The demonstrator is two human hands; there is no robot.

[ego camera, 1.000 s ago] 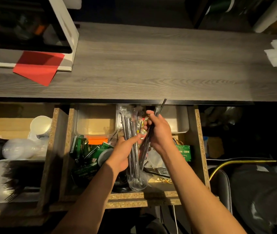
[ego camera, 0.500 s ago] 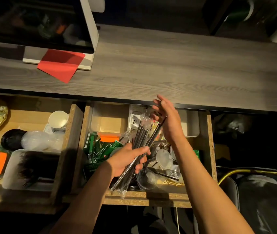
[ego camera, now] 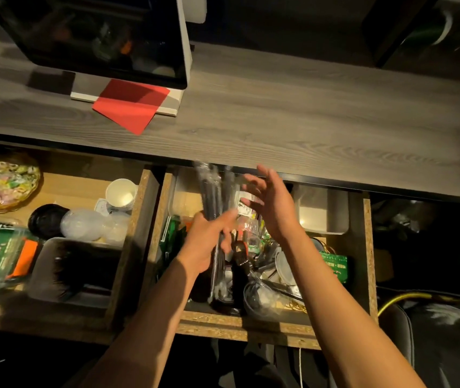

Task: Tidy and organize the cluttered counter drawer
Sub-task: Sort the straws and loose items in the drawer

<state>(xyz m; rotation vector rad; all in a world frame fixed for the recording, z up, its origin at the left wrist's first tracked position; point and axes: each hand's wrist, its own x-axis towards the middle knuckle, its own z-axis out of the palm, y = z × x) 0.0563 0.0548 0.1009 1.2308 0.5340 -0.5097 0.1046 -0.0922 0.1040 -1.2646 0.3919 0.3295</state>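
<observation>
The open chipboard drawer (ego camera: 367,247) below the counter is crowded with clear lids, green packets and black cutlery. My left hand (ego camera: 206,242) is shut on a bundle of wrapped black cutlery (ego camera: 214,191), held upright over the drawer's middle with its top near the counter edge. Just right of the bundle, my right hand (ego camera: 272,203) is open with fingers spread and holds nothing. A clear empty tray (ego camera: 184,197) lies at the drawer's back left and a white tray (ego camera: 324,214) at its back right.
A second open drawer (ego camera: 128,247) on the left holds a white tray of black utensils (ego camera: 66,270), paper cups (ego camera: 121,193), clear lids (ego camera: 83,224) and a basket of rubber bands (ego camera: 4,182). A screen (ego camera: 97,37) and red paper (ego camera: 132,105) sit on the grey counter (ego camera: 307,119).
My left hand has swung the cutlery bundle from a slant to upright and lifted it toward the counter edge. My right hand has let go and opened beside it. The camera has panned left.
</observation>
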